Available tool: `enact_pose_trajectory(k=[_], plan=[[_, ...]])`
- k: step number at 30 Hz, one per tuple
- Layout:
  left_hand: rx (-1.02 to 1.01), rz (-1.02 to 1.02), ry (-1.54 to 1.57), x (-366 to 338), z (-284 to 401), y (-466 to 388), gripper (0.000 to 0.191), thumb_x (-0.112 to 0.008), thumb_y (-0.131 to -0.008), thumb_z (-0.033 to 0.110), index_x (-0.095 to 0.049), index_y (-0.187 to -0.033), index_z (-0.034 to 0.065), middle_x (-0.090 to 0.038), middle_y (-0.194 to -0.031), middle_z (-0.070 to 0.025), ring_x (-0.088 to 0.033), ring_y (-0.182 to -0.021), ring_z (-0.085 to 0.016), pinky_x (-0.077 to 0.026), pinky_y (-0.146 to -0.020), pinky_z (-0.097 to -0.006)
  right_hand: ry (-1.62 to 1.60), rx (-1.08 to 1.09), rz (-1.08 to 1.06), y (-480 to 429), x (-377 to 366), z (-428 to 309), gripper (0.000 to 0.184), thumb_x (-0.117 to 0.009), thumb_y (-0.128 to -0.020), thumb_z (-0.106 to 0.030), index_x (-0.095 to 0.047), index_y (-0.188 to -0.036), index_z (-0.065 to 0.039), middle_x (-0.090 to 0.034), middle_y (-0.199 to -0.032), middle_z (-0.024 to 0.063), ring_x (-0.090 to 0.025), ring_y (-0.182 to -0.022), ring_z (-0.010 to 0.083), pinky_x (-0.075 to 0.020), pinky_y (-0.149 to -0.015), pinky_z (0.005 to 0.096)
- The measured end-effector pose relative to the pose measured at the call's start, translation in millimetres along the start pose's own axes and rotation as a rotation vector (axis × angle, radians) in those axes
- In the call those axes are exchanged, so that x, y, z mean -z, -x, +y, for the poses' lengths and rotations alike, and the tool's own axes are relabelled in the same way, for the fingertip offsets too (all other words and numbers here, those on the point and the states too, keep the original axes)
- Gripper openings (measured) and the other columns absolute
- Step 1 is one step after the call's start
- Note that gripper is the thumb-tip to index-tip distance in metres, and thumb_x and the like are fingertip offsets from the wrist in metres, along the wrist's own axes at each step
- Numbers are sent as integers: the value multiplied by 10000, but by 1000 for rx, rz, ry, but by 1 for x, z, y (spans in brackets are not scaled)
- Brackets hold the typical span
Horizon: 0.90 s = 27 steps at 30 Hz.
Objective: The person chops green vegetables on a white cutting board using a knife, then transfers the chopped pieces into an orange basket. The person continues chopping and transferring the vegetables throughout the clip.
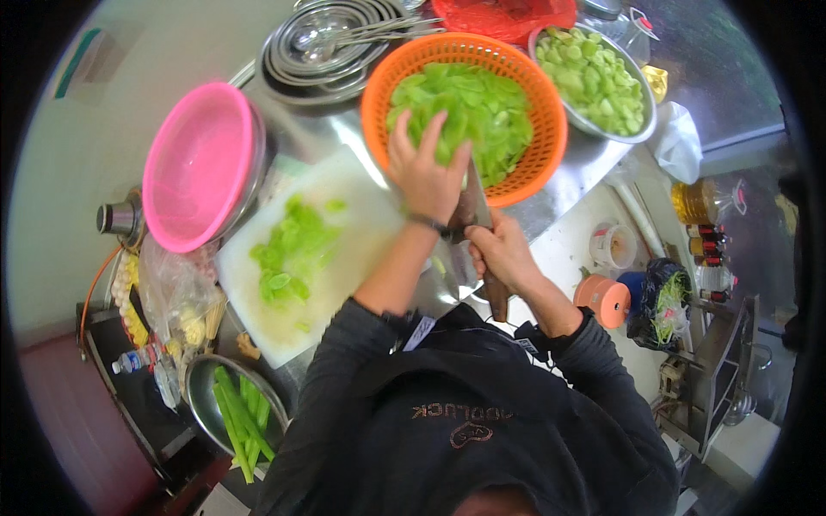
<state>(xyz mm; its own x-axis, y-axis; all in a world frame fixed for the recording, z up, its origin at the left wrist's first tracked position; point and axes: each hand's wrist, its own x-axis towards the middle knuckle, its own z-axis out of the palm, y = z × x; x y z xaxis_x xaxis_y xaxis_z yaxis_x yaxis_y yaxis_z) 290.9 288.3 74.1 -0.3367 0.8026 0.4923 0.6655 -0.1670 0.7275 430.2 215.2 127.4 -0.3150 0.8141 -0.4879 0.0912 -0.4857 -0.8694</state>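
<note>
My left hand (426, 171) is over the near left edge of an orange plastic colander (548, 129), its fingers spread above green vegetable slices (490, 103). Close beside it, my right hand (503, 251) grips the handle of a cleaver (474, 200), whose blade points towards the colander and is partly hidden behind my left hand. More green slices (290, 245) lie in a loose pile on a white cutting board (352, 258) to the left.
Left of the colander are a pink basin (200, 168) and nested steel bowls (277, 58). A steel bowl (645, 122) of green chunks stands at the right. Long green stalks (242, 413) rest in another steel bowl (197, 393) at lower left. A plastic bag (677, 142) lies at the far right.
</note>
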Motion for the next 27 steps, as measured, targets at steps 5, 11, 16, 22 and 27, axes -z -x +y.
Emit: enact_pose_trajectory(k=[5,11,16,22,27], plan=[[171,-104,-41,-62,-10,-37,389,-619,-873,257,-592,-1248,158,-395,-1398,-215,-368,-1308,-373,-298,-1054,-511,54,-68,195,24,61,-7,125,-504,-901,-99,-512,-985,-7,-481,-614,16,-452,-426,93,-399,-399,252],[23,80,-47,35,-95,-11,254,-641,-832,159,-626,-1072,80,-619,-1074,-117,-553,-1071,-317,-400,-968,-415,132,-7,-46,16,43,23,133,-518,-890,-103,-545,-904,26,-526,-580,33,-494,-439,85,-402,-432,258],[214,-381,-730,140,-178,20,330,-723,-731,228,-622,-1037,162,-562,-1119,-74,-523,-1058,-305,-419,-869,-440,828,269,-74,-50,-40,65,168,-536,-853,-168,-524,-852,0,-582,-681,273,-565,-693,478,-476,-625,513],[192,-377,-394,213,-203,87,376,-724,-735,223,-631,-1088,130,-556,-1226,-94,-483,-1175,-323,-381,-953,-452,1172,530,-34,-124,-125,88,127,-513,-826,-111,-545,-897,-12,-611,-643,242,-614,-615,444,-491,-569,526],[344,98,-316,273,-249,103,371,-647,-837,239,-625,-1160,58,-531,-1317,-173,-427,-1279,-354,-293,-1080,-473,1344,595,-166,-127,-187,87,175,-511,-816,-101,-557,-965,-21,-634,-675,209,-641,-640,402,-506,-573,498]])
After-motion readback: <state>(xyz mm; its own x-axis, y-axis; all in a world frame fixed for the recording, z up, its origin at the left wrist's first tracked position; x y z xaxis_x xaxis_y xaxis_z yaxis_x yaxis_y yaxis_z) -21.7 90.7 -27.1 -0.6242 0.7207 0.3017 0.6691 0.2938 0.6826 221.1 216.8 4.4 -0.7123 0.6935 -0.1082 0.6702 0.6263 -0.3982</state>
